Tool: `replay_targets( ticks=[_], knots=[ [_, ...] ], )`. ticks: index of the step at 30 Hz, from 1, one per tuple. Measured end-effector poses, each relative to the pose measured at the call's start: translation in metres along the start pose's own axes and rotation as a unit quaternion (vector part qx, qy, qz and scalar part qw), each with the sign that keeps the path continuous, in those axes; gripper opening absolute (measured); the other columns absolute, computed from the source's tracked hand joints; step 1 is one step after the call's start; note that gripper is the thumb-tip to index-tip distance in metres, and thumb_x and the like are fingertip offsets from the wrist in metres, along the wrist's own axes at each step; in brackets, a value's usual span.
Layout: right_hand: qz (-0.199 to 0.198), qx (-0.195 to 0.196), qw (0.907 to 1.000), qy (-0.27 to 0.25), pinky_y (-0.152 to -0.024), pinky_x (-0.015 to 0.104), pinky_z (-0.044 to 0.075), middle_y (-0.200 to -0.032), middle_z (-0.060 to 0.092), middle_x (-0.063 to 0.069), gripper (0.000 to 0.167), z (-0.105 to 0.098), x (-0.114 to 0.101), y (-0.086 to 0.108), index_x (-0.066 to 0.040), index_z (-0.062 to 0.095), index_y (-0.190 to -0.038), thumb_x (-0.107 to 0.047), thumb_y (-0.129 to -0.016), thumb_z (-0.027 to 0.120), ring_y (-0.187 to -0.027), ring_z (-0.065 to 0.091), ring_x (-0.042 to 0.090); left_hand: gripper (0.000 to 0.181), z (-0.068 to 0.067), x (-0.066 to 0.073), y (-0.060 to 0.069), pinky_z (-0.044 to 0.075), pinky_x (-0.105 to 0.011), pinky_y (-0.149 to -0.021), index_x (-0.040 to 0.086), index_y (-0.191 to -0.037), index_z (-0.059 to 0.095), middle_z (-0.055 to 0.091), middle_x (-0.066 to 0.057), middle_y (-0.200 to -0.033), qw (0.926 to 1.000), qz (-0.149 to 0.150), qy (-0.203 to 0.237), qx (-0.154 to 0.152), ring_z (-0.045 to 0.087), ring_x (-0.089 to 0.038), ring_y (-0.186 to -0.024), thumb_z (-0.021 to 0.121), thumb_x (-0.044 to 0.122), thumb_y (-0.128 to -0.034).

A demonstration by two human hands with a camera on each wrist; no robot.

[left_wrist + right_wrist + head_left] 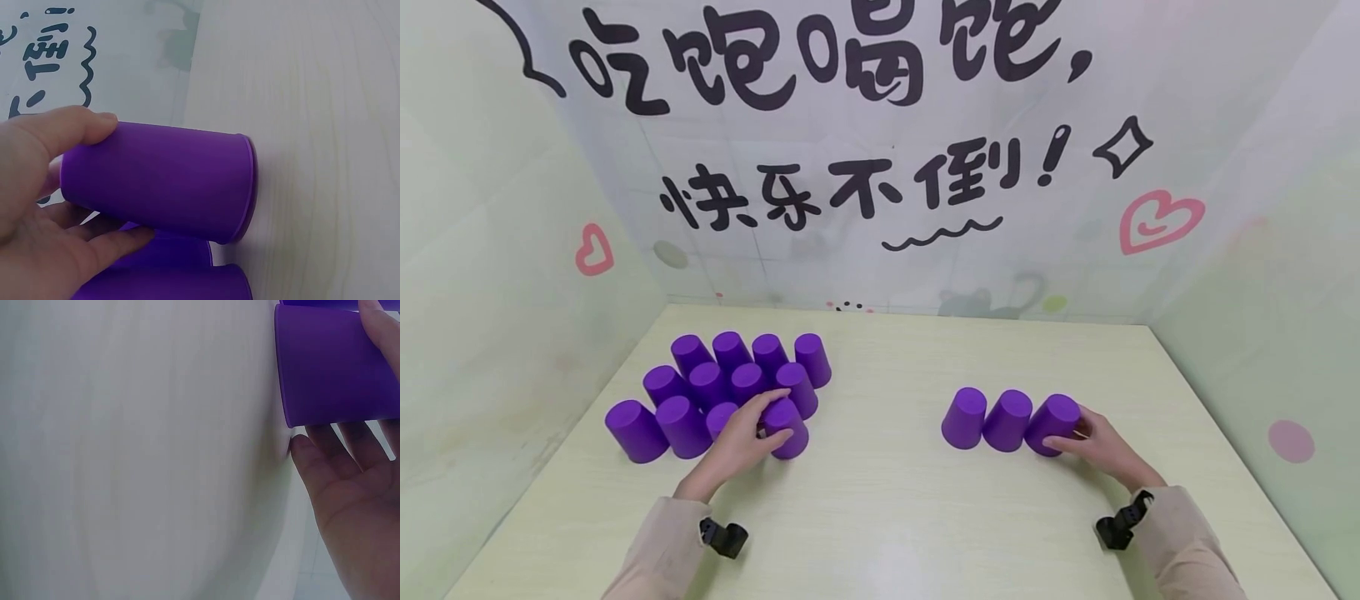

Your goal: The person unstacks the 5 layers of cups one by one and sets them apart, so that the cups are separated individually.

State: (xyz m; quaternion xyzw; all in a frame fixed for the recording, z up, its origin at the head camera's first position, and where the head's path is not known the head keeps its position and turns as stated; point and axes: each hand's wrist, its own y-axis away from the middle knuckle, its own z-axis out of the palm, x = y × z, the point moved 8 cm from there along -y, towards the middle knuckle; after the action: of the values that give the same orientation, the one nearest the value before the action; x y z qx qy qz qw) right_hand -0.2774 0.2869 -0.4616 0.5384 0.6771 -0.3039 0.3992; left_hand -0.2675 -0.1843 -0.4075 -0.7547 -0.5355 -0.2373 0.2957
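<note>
Near the front right corner of a group of upside-down purple cups, my left hand (748, 437) grips one purple cup (787, 433). The left wrist view shows thumb and fingers on opposite sides of this cup (162, 181), close to its narrow base; its rim is at or just off the tabletop. On the right, my right hand (1105, 450) holds the rightmost purple cup (1051, 425) of a row of three, thumb on the near side. Its fingers pass behind that cup (337, 369) in the right wrist view, partly hidden.
Several more upside-down cups (682, 427) stand in rows at the left of the pale wooden table (880, 500). Two cups (964, 418) adjoin the right-hand cup. A printed backdrop (880, 275) closes off the back and sides. Black cameras (726, 538) sit on both wrists.
</note>
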Motion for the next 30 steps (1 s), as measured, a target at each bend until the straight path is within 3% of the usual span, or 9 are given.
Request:
replay_targets(
  ticks=[15, 20, 25, 30],
  knots=[
    [0.001, 0.002, 1.0, 0.0, -0.073, 0.025, 0.049, -0.109, 0.055, 0.021, 0.054, 0.0, 0.001, 0.0, 0.002, 0.044, -0.123, -0.018, -0.078, 0.068, -0.089, 0.056, 0.006, 0.056, -0.001, 0.001, 0.002, 0.037, -0.052, -0.091, 0.003, -0.129, 0.042, 0.043, -0.021, -0.125, 0.9999, -0.003, -0.013, 0.0, 0.042, -0.037, -0.113, 0.064, 0.004, -0.0772],
    [0.005, -0.001, 1.0, 0.001, -0.073, 0.025, 0.048, -0.11, 0.055, 0.021, 0.055, 0.0, 0.001, 0.0, 0.002, 0.043, -0.123, -0.019, -0.078, 0.068, -0.09, 0.055, 0.008, 0.057, -0.006, 0.006, 0.004, 0.037, -0.052, -0.091, 0.003, -0.129, 0.041, 0.041, -0.021, -0.127, 0.9999, 0.003, -0.012, 0.012, 0.04, -0.036, -0.115, 0.066, 0.008, -0.0778],
    [0.005, -0.004, 1.0, -0.003, -0.074, 0.025, 0.048, -0.111, 0.054, 0.021, 0.055, 0.001, 0.001, 0.0, 0.002, 0.043, -0.123, -0.019, -0.078, 0.068, -0.091, 0.055, 0.008, 0.06, -0.016, 0.022, 0.002, 0.034, -0.049, -0.095, 0.004, -0.13, 0.04, 0.04, -0.016, -0.13, 0.9987, 0.041, -0.008, 0.029, 0.037, -0.032, -0.118, 0.068, 0.012, -0.0776],
    [0.001, -0.004, 1.0, -0.006, -0.074, 0.024, 0.048, -0.11, 0.054, 0.021, 0.054, 0.001, 0.001, 0.0, 0.003, 0.044, -0.122, -0.018, -0.078, 0.068, -0.09, 0.055, 0.007, 0.06, -0.02, 0.05, -0.013, 0.034, -0.044, -0.097, 0.006, -0.131, 0.039, 0.039, -0.011, -0.131, 0.9951, 0.092, -0.003, 0.035, 0.036, -0.027, -0.12, 0.068, 0.014, -0.0783]
  ],
)
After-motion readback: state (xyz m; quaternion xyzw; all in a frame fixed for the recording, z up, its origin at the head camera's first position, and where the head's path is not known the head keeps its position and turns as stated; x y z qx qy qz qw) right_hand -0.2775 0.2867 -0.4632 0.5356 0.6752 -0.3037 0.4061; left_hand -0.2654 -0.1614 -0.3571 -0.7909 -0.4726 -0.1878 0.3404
